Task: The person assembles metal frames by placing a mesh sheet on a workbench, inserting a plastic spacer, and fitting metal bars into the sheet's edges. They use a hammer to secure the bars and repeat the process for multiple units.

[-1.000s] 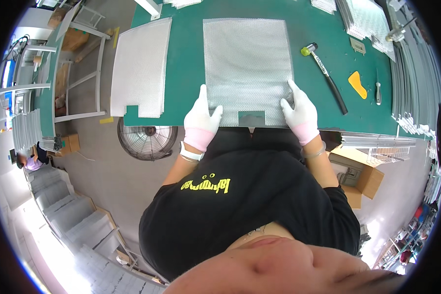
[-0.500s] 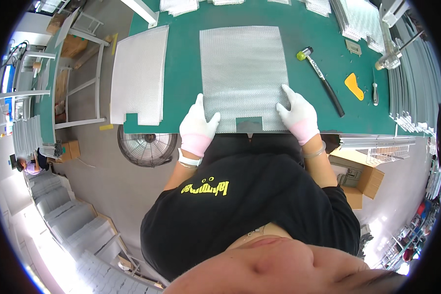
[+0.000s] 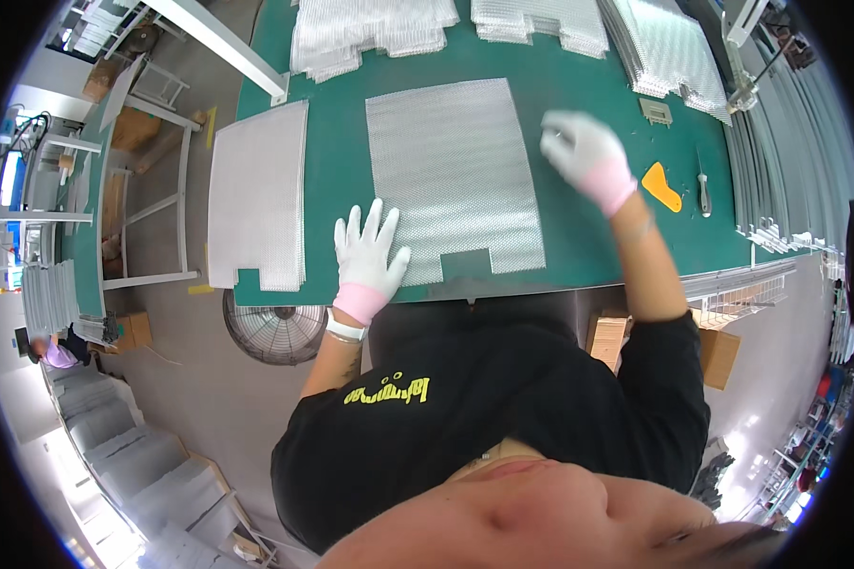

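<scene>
Gone from the right edge of the mesh sheet [image 3: 455, 180], the right hand [image 3: 588, 156] is now over the bench to the right of it, while the left hand [image 3: 368, 256] stays by the sheet's lower left edge; the hammer that lay on the right no longer shows, perhaps covered by the right hand and forearm. Silvery and finely patterned, the sheet lies flat at the centre of the upper frame, nearly rectangular, with a square notch in its near edge. It looks thin and light, probably springy rather than floppy, easy to crease, with cut edges that might snag a glove; opposite side edges seem the best hold, well clear of the notch corners. White knit covers both hands: the left has its fingers spread, thumb at the sheet's border, gripping nothing; the right has its fingers curled, and whether they close on anything I cannot tell. Beneath lies the smooth, matt green bench [image 3: 337, 190]. Farther out are a stack of similar notched sheets [image 3: 256, 204] at left, ragged-edged mesh piles [image 3: 375, 28] along the top, and, at right, a flat yellow scraper [image 3: 661, 187] and a slim screwdriver [image 3: 704, 196].
</scene>
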The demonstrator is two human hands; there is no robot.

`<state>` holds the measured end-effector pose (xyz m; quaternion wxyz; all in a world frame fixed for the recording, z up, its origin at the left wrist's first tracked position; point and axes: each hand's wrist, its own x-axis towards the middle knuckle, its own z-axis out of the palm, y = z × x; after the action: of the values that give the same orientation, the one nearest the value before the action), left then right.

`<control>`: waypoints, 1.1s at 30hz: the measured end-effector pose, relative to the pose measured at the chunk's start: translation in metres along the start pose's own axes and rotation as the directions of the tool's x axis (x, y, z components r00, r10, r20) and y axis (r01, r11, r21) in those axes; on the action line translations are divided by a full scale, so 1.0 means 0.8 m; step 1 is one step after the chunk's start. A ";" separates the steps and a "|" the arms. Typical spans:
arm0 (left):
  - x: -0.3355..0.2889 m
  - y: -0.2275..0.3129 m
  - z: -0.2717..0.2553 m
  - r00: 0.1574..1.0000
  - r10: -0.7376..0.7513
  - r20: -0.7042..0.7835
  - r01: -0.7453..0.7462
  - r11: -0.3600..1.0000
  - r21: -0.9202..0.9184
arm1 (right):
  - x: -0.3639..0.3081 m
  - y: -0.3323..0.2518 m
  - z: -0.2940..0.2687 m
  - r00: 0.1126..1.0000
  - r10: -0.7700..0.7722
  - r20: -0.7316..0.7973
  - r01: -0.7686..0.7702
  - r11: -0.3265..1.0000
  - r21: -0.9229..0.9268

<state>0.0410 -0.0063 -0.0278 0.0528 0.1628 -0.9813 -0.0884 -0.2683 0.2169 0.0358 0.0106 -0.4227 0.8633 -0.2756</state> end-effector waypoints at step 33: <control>0.052 -0.026 0.016 1.000 -0.008 0.005 0.008 0.997 -0.072 | 0.220 0.087 -0.100 0.776 0.509 -0.374 0.180 0.389 0.903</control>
<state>0.0065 -0.0372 -0.0413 0.0561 0.1643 -0.9769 -0.1244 -0.4515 0.1589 0.1075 -0.0072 -0.1405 0.5641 -0.8136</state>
